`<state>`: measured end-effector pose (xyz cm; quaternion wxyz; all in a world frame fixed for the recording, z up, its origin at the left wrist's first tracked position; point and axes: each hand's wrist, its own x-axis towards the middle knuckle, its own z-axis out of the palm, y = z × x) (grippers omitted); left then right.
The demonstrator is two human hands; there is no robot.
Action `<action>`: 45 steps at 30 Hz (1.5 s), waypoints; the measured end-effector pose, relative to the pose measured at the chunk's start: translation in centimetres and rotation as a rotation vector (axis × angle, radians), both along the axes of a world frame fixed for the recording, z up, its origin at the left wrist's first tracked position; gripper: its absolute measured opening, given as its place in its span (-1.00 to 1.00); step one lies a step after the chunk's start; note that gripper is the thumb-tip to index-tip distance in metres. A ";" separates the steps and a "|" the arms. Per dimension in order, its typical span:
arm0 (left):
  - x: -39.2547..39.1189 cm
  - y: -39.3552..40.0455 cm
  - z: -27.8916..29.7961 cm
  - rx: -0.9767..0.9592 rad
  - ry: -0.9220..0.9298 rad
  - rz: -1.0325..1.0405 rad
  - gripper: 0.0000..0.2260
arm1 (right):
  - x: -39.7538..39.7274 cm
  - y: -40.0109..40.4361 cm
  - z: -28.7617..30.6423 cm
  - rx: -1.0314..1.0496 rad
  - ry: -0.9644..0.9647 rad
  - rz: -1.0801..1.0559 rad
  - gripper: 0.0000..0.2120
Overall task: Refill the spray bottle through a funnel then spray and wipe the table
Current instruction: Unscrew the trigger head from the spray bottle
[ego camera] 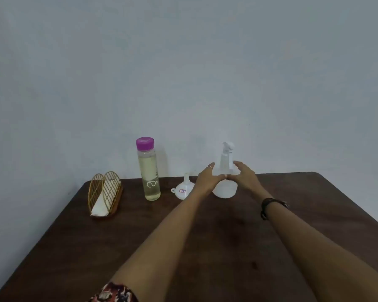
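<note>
- both arms are stretched out over the dark table (205, 247).
- the left hand (205, 179) and right hand (246, 176) are spread, fingers apart, flanking the spray bottle (225, 184); a grip cannot be confirmed.
- first step judged: bottle to be seized, head unscrewed.
- funnel (183, 188) just left; refill bottle (150, 171) beyond it.

No legible text anywhere.
</note>
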<state>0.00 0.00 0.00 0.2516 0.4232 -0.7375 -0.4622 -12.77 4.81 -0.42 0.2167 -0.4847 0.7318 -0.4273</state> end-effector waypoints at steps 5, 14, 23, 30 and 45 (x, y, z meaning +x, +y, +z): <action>-1.0 -1.0 -0.4 -0.021 0.000 -0.045 -0.46 | -0.1 -2.2 -1.5 0.003 -0.034 0.073 -0.50; 1.1 3.3 -1.5 -0.051 0.078 0.023 -0.57 | 0.3 2.2 -1.3 0.024 0.101 0.057 -0.57; 7.3 11.9 -1.3 -0.114 0.142 0.121 -0.72 | 7.1 11.6 -1.4 -0.040 0.103 0.078 -0.64; 12.4 15.4 -1.6 -0.170 0.160 0.208 -0.73 | 12.9 15.7 -0.8 0.005 0.176 0.124 -0.61; 13.5 18.8 -2.3 -0.122 0.143 0.284 -0.79 | 17.5 17.9 0.9 -0.255 0.003 0.100 -0.70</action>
